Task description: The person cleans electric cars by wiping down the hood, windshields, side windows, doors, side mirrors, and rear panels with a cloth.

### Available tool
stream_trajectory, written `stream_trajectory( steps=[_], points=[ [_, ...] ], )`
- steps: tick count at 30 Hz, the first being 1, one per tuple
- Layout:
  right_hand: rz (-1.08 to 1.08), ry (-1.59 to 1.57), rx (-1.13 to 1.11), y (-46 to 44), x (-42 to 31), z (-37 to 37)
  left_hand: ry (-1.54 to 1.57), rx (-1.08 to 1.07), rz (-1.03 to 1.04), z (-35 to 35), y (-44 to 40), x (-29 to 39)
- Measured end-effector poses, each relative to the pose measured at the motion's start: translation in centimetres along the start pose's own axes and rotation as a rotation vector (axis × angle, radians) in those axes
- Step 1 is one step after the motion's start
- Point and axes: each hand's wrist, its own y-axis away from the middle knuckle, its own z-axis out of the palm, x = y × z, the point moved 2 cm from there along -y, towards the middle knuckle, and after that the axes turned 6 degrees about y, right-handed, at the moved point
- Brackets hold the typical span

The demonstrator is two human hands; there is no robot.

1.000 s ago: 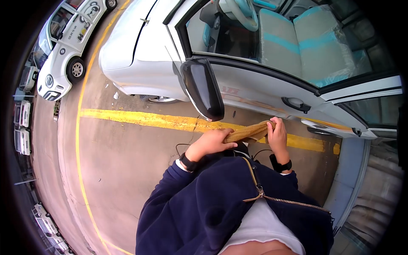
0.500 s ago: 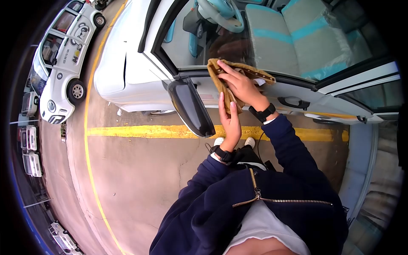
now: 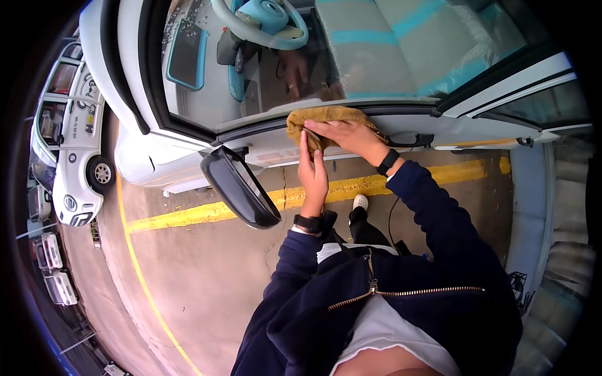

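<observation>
A mustard-brown cloth (image 3: 332,114), bunched and folded, is against the white car door (image 3: 414,128) just below the side window. My right hand (image 3: 351,138) lies over the cloth with its fingers stretched across it, pressing it between palm and door. From below, my left hand (image 3: 312,178) holds the cloth's lower left corner between thumb and fingers. The black side mirror (image 3: 241,188) juts out to the left of my left hand. To the right of my right hand is the door handle (image 3: 411,140).
Through the window show a steering wheel (image 3: 260,25) and plastic-covered seats (image 3: 370,56). Another white car (image 3: 75,144) is parked at the left. A yellow line (image 3: 188,217) crosses the ground beneath the door. My shoe (image 3: 360,202) stands near that line.
The cloth has gone from a partly spread shape with a studded edge showing to a more bunched one along the sill. My view has shifted toward the window, and the mirror appears farther left.
</observation>
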Motion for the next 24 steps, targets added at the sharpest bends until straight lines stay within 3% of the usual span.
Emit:
stream_trajectory(
  steps=[2,5,9,13,16,18,20,24],
  points=[
    [0.053,0.274,-0.080,4.8,3.2,-0.7,-0.181,-0.196,0.126,4.5,0.6,0.0],
    [0.202,0.538,0.007,11.3,7.1,-1.6,-0.324,-0.448,0.242,11.1,1.5,0.3],
    [0.447,0.443,0.017,17.2,9.9,-3.5,-0.417,-0.672,0.479,18.3,1.6,0.9],
    [0.572,0.275,0.098,17.0,9.3,-5.4,-0.490,-0.555,0.445,20.4,3.6,-0.7],
    [0.648,0.175,0.241,17.1,8.2,-4.2,-0.527,-0.593,0.398,19.4,3.8,-0.4],
    [0.747,-0.096,0.289,18.3,7.4,-3.3,-0.550,-0.642,0.382,18.6,4.4,-0.5],
    [0.803,-0.175,0.357,19.4,6.3,-2.3,-0.713,-0.690,0.377,17.6,5.4,-2.3],
    [0.869,-0.307,0.410,21.1,5.2,-2.6,-0.653,-0.688,0.489,17.6,5.6,-1.5]
  ],
)
